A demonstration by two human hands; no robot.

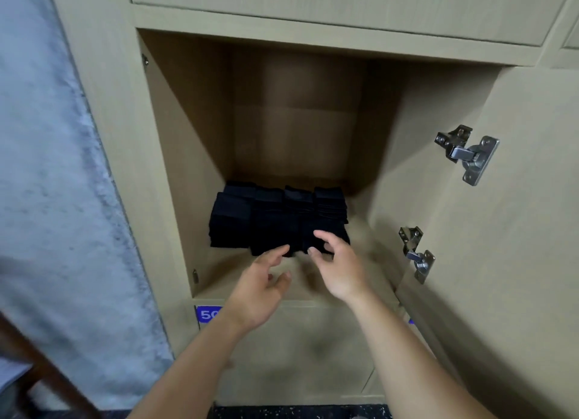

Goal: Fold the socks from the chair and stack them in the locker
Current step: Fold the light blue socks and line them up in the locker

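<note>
Open locker compartment with folded dark socks; two bare hands at its front.

Socks [279, 218]: several side-by-side stacks on the locker [200, 155] floor, centre of frame. Left hand [261, 285] and right hand [340, 266]: fingers loosely spread, holding nothing, just below the stacks' front edge. Door [517, 230] swung open at right, two metal hinges [468, 152] showing.

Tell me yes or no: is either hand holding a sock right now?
No: the left hand and right hand are both open and empty, just in front of the dark folded socks inside the beige wooden locker.
</note>
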